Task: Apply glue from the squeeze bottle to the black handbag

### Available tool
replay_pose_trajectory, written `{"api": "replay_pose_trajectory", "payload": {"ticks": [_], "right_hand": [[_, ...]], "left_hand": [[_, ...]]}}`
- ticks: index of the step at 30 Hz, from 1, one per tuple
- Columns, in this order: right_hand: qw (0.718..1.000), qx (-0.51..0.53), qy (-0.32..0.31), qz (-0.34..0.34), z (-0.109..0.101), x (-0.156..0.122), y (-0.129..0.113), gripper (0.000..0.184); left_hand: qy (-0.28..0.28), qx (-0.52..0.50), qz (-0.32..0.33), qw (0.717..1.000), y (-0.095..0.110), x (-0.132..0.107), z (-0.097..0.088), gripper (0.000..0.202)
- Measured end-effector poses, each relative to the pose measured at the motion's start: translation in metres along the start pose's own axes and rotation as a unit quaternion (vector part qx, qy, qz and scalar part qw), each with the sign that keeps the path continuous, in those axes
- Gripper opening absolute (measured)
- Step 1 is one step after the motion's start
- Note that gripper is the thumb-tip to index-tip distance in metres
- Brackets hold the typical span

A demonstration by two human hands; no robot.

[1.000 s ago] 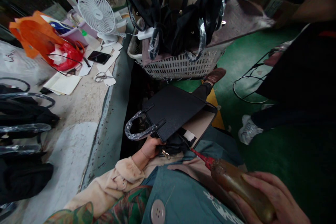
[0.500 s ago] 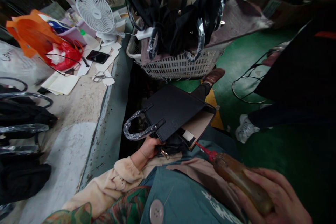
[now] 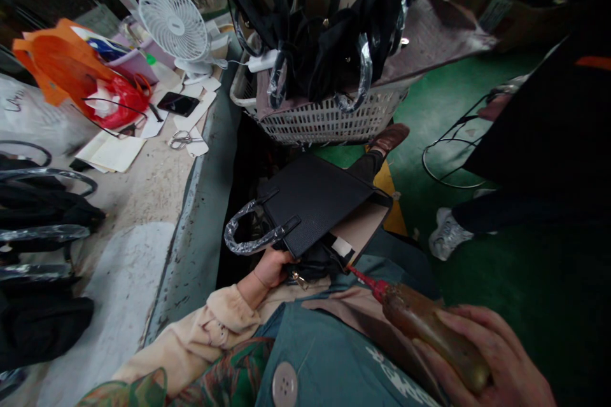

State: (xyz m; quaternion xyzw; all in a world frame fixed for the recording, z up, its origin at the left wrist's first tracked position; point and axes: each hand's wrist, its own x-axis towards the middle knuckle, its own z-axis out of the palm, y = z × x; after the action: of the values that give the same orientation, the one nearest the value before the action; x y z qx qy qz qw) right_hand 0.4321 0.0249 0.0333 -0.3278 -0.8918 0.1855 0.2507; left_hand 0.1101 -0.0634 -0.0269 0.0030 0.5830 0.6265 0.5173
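The worktop point(image 3: 143, 191) lies off to the left of the left hand point(image 3: 272, 267), well apart from it. A white basket point(image 3: 329, 121) full of dark bags stands beyond the left hand, past the person's knees.

The black bag point(image 3: 315, 200) lies on the person's lap, just above the left hand. That hand's fingers are curled tight on the bag's near edge, right by the wrapped handle point(image 3: 248, 238). The bag tips down to the right, and its open tan inside faces the right hand point(image 3: 482, 356).

The right hand is wrapped round a brown bottle point(image 3: 429, 327), lower than the left hand and to its right. The bottle's red tip point(image 3: 365, 280) points at the bag's open mouth and is very near it. I cannot tell if it touches.

I think a few things could go wrong. The bag is held at one edge only, so it could slide off the lap onto the green floor point(image 3: 429, 108). If the right hand squeezes too hard, too much could come out and make a mess on the black outside or on the blue clothes point(image 3: 324, 356). Another person's shoe point(image 3: 446, 235) is near on the right, and a bump from there could knock the tip off its spot.
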Motion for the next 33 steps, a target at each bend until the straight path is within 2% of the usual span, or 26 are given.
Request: {"api": "replay_pose_trajectory", "payload": {"ticks": [2, 9, 15, 25, 33], "right_hand": [[1.0, -0.009, 0.009, -0.006, 0.003, 0.001, 0.001, 0.031], [0.998, 0.004, 0.035, 0.045, 0.008, 0.007, 0.013, 0.036], [0.996, -0.005, 0.067, 0.053, 0.011, 0.019, 0.028, 0.037], [0.992, -0.058, 0.111, 0.023, 0.012, 0.043, 0.052, 0.037], [0.986, -0.093, 0.134, 0.022, 0.015, 0.056, 0.069, 0.037]], "left_hand": [[-0.003, 0.001, 0.003, 1.0, 0.001, 0.0, 0.0, 0.059], [-0.006, 0.004, -0.014, 1.0, 0.001, -0.001, -0.001, 0.06], [0.0, 0.018, 0.0, 1.0, 0.001, 0.001, 0.0, 0.06], [0.009, 0.039, -0.002, 0.999, 0.004, -0.001, 0.003, 0.059], [-0.011, 0.036, 0.009, 0.999, 0.003, 0.0, 0.003, 0.059]]}}
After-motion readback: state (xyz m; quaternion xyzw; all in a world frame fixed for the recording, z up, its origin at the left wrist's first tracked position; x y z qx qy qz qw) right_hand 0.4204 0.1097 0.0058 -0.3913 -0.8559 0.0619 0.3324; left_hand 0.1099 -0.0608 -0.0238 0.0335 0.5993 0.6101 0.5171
